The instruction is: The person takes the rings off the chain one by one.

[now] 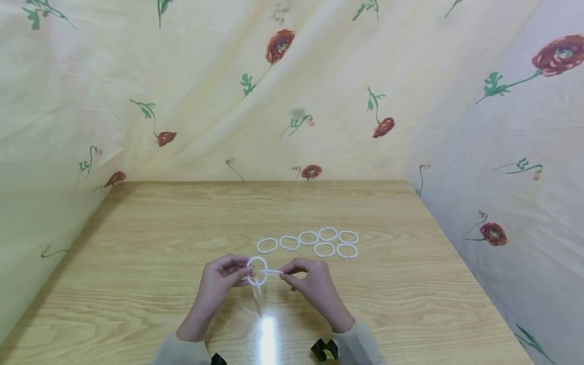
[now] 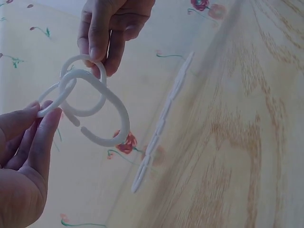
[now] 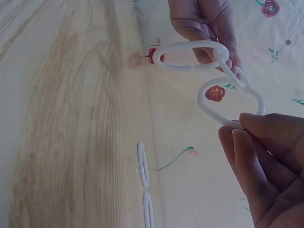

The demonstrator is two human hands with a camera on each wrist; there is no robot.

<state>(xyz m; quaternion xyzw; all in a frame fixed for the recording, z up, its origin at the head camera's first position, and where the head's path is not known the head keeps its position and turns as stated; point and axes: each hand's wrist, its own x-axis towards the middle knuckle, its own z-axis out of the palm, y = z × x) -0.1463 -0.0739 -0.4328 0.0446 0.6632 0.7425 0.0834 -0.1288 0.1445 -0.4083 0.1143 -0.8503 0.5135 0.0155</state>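
Left hand [image 1: 218, 285]: fingers pinching one white ring [image 1: 257, 267], held above the table [image 1: 137, 263]; linked rings joined at centre, a third hanging below them; right hand [image 1: 315, 285]: fingertips pinching the second ring [image 1: 272, 272]; loose rings [image 1: 310, 242]: seven, flat on the table just beyond the hands.

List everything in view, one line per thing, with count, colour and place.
Linked rings: three, white, hooked together, held above the table's near middle.
Loose rings: seven, white, lying in a cluster on the table beyond the hands.
Table: one, light wood grain, fills the lower view.
Floral cloth: cream with red flowers, draped behind and to both sides.
Left hand: pinches the linked rings from the left.
Right hand: pinches the linked rings from the right.
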